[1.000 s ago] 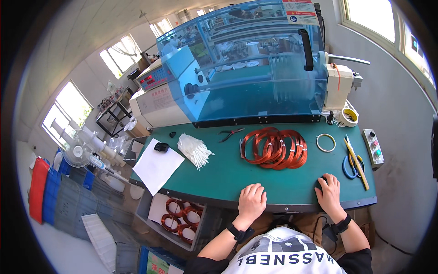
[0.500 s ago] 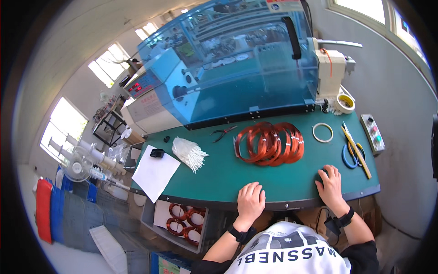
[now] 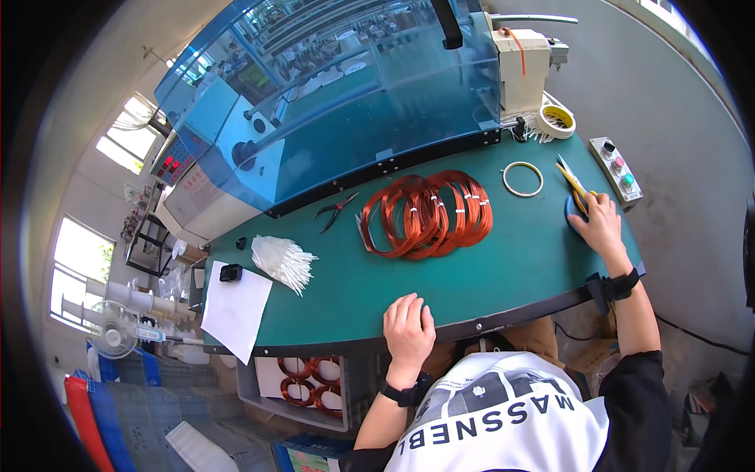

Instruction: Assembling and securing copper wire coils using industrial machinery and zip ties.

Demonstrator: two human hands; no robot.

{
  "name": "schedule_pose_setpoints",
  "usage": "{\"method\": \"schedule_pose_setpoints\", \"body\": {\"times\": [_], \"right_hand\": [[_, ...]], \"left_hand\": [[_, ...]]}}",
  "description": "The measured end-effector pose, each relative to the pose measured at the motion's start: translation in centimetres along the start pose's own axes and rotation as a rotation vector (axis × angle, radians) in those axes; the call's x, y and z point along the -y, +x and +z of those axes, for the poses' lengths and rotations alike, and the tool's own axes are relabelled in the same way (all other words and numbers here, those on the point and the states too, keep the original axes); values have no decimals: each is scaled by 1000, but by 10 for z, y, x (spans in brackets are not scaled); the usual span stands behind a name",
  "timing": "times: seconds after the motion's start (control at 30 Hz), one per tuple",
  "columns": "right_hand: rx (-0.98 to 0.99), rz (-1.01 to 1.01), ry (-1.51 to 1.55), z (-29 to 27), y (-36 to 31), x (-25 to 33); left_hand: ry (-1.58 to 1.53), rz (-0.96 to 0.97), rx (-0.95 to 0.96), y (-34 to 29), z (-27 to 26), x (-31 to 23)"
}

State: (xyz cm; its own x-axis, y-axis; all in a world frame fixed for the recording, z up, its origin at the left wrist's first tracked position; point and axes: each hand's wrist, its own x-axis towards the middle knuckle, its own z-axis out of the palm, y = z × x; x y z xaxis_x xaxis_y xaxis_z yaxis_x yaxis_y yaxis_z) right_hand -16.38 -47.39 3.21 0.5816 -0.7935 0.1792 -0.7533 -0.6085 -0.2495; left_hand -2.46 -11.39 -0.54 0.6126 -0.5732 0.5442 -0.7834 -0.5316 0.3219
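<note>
The left hand [image 3: 408, 330] lies flat on the front edge of the green table [image 3: 503, 259], palm down, fingers close together & holding nothing. The right hand [image 3: 600, 224] is far out on the right side of the table, resting on the blue-handled scissors [image 3: 572, 206]. Its fingers curl over the blue handles; can't tell if they grip them or just touch. The yellow blades of the scissors stick out past the hand toward the back. Just beside that hand, at the table's right edge, sits a grey box w/ buttons [image 3: 617, 169]. A thin white ring [image 3: 523, 178] lies near the scissors, to their left. In the middle of the table is a pile of orange copper wire coils [image 3: 429, 212], well apart from both hands. Left of the coils are small pliers [image 3: 336, 209], then a bunch of white zip ties [image 3: 283, 261] & a white sheet of paper [image 3: 234, 308]. A roll of tape [image 3: 557, 120] sits at the back right, next to the big machine w/ a blue see-through cover [image 3: 354, 102].
</note>
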Motion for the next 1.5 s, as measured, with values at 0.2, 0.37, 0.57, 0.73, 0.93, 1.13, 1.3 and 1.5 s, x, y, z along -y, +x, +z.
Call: {"method": "schedule_pose_setpoints", "body": {"times": [0.2, 0.37, 0.57, 0.73, 0.93, 1.13, 1.3, 1.5], "right_hand": [[-30, -82, -19, 8, 3, 5], [34, -53, -55, 15, 8, 7], [-39, -134, -59, 29, 21, 9], [-71, -440, 135, 15, 30, 48], [175, -393, -215, 28, 50, 51], [65, -625, 311, 16, 27, 118], [207, -638, 548, 30, 34, 151], [195, -579, 618, 58, 74, 178]], "left_hand": [[5, 6, 1, -1, -1, 0], [9, -9, 16, -1, -1, -1], [7, -23, 19, 0, -1, -3], [-228, -158, 177, 16, -22, 7], [-321, -105, 239, 98, -45, 28], [62, -162, 328, 135, 19, 45], [-81, -268, 441, 146, 49, 51], [-86, -100, 413, 141, 56, 36]]}}
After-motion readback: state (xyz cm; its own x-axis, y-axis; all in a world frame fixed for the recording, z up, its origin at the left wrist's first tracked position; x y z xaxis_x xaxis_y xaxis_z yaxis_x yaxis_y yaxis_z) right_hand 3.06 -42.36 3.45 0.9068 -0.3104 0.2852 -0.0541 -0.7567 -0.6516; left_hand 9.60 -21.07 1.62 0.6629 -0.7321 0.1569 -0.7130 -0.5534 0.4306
